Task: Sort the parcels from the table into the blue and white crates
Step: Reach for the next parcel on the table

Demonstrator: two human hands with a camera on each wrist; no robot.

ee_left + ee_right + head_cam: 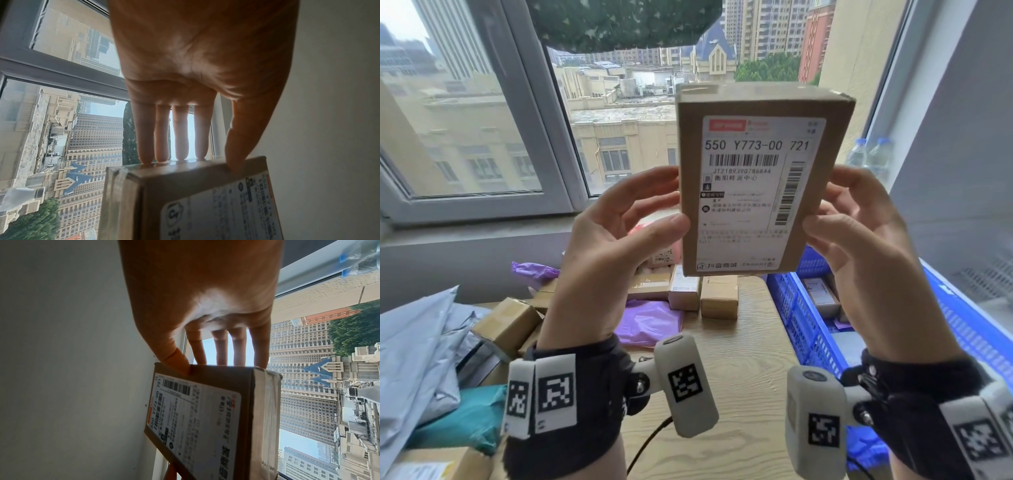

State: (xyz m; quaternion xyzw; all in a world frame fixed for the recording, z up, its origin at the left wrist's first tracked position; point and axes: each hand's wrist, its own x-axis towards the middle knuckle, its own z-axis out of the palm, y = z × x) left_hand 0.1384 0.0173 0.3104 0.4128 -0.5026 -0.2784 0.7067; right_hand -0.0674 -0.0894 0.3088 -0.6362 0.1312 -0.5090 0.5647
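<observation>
I hold a brown cardboard parcel (pixel 756 178) upright at chest height in front of the window, its white shipping label facing me. My left hand (pixel 654 202) pinches its lower left edge, thumb on the front and fingers behind. My right hand (pixel 852 212) pinches the right edge the same way. In the left wrist view the left hand (pixel 195 65) meets the parcel (pixel 205 203) with its fingertips along the edge. The right wrist view shows the right hand (pixel 205 288) with its thumb on the parcel's (pixel 205 418) label side. The blue crate (pixel 808 329) stands below to the right, with a parcel inside.
On the wooden table (pixel 739 377) lie several small brown boxes (pixel 719 294), a purple bag (pixel 650 322), grey mailers (pixel 414 342) and a teal bag (pixel 465 418) at the left. Two water bottles (pixel 873 157) stand on the sill at the right. No white crate shows.
</observation>
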